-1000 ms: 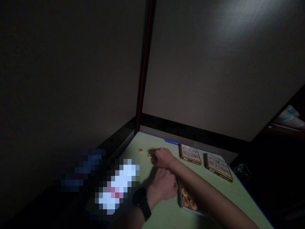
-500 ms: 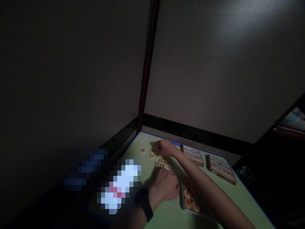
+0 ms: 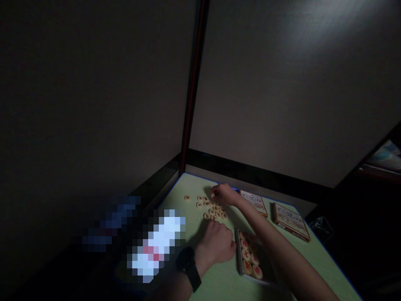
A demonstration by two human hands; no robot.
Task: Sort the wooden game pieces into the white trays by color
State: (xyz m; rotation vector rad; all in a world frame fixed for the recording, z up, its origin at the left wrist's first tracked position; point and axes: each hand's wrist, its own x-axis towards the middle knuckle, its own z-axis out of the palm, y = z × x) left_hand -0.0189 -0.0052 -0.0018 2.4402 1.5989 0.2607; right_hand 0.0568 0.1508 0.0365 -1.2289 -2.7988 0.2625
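My right hand (image 3: 224,194) is over the far side of the table, its fingers pinched on a small pale round Chinese chess piece (image 3: 213,194). Several loose pieces (image 3: 210,205) with dark characters lie just below and left of it. Nearer to me, my left hand (image 3: 216,242) is curled, knuckles up, on the table, between the loose pieces and an open box (image 3: 239,255); the undersides of its fingers are hidden. Larger pieces (image 3: 246,254) with red characters stand in rows inside that box, which my right forearm partly covers.
Two flat printed boxes (image 3: 253,202) (image 3: 290,221) lie along the right side of the pale green table (image 3: 326,261). One lone piece (image 3: 187,197) sits near the far left edge. A blurred-out bright object is at the left. Walls (image 3: 266,96) close in behind.
My right hand has shifted a little to the right, uncovering more of the loose pieces. More of the red-marked pieces in the open box now show. My left hand has stayed in place.
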